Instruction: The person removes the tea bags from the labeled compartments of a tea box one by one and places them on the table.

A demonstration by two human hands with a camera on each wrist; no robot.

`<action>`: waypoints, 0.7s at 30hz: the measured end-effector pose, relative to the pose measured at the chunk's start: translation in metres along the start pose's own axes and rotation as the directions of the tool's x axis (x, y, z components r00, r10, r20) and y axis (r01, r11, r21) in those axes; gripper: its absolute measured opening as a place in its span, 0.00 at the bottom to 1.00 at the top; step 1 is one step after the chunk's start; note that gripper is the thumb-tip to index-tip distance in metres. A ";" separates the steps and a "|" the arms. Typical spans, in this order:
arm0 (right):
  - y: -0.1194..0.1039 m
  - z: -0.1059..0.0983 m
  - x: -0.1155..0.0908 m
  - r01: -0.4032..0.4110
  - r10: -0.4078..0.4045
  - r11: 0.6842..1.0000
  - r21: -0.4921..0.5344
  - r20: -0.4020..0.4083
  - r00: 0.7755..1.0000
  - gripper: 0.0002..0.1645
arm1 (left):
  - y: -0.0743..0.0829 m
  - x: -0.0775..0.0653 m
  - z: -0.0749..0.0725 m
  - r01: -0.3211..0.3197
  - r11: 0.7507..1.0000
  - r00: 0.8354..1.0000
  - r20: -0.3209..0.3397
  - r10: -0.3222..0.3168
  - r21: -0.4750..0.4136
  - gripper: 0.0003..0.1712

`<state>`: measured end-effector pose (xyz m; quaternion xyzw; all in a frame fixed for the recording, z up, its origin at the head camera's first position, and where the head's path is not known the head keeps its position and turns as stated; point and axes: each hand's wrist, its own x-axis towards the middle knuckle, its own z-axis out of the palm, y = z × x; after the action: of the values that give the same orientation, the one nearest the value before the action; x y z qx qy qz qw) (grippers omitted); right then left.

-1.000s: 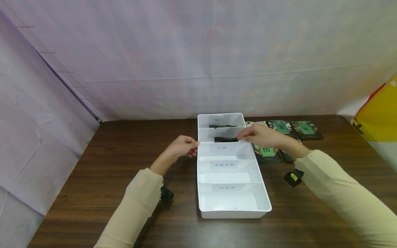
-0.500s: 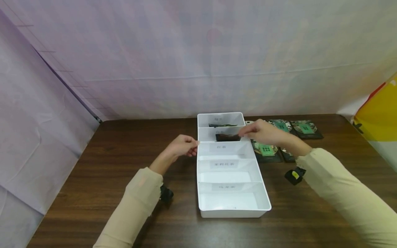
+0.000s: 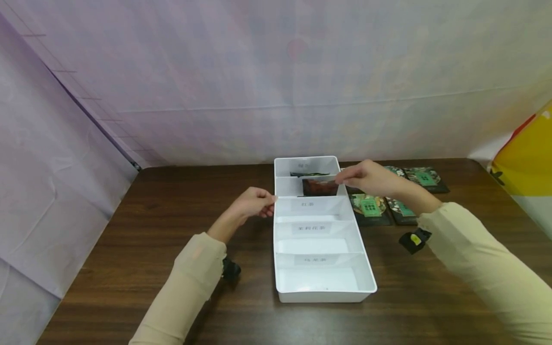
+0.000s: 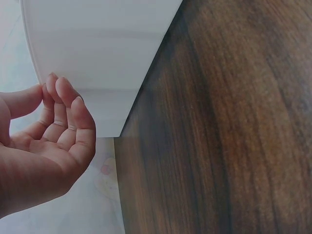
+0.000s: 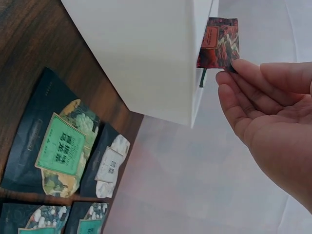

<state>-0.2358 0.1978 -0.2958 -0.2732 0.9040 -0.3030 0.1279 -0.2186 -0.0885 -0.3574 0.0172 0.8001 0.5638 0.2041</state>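
On the far left you have a pale curtain (image 3: 34, 182), and left of the tray runs bare brown counter (image 3: 116, 268). Your left hand (image 3: 252, 203) pinches the left rim of the white tray (image 3: 321, 297) between thumb and fingertips. The tray runs near to far in five compartments, with printed labels (image 3: 311, 229) inside. A dark packet (image 3: 308, 174) sits in the farthest one. The red packet (image 3: 321, 188) is upright at the second compartment from the far end, its top above the rim; whether its lower edge touches the bottom is hidden. Your right hand (image 3: 373, 179), over the tray's right rim, grasps that packet's right corner between thumb and fingers. Just right of the tray, flat on the counter, lie more dark packets (image 3: 371, 211), mostly green-labelled, some partly behind your hand. A yellow cloth (image 3: 526, 167) hangs at the far right.
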 end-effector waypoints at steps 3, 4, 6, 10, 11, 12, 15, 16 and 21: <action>0.000 -0.004 -0.002 -0.009 0.009 1.000 0.003 -0.005 1.000 0.15 | -0.001 0.001 0.000 0.005 1.000 1.000 -0.001 -0.005 -0.004 0.12; 0.000 -0.006 -0.002 -0.012 0.012 1.000 0.003 -0.007 1.000 0.15 | -0.001 0.001 0.000 0.006 1.000 1.000 -0.001 -0.006 -0.006 0.12; 0.000 -0.009 -0.004 -0.015 0.015 1.000 0.009 -0.009 1.000 0.15 | -0.001 0.001 0.000 0.006 1.000 1.000 -0.001 -0.006 -0.007 0.12; -0.002 -0.016 -0.008 -0.014 0.014 1.000 0.005 -0.010 1.000 0.16 | -0.001 0.001 0.001 0.004 1.000 1.000 -0.001 -0.004 -0.007 0.12; -0.003 -0.018 -0.009 -0.018 0.018 1.000 0.010 -0.010 1.000 0.16 | -0.001 0.001 0.001 0.003 1.000 1.000 -0.001 -0.003 -0.007 0.12; -0.003 -0.020 -0.009 -0.021 0.021 1.000 0.010 -0.012 1.000 0.16 | -0.002 0.001 0.001 0.000 1.000 1.000 0.000 0.000 -0.006 0.12; -0.006 -0.026 -0.012 -0.036 0.036 0.999 0.010 -0.025 0.999 0.17 | -0.002 0.000 0.001 -0.003 1.000 1.000 0.003 0.003 -0.004 0.12; -0.006 -0.027 -0.013 -0.037 0.037 0.999 0.007 -0.033 0.999 0.17 | -0.002 0.000 0.001 -0.005 1.000 1.000 0.004 0.005 -0.003 0.12; -0.009 -0.035 -0.017 -0.032 0.031 0.999 -0.012 -0.083 0.996 0.16 | -0.001 0.000 0.001 -0.009 1.000 1.000 0.008 0.009 -0.002 0.12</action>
<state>-0.2321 0.2181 -0.2618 -0.2470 0.9147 -0.3058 0.0934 -0.2177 -0.0885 -0.3587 0.0228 0.7985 0.5656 0.2050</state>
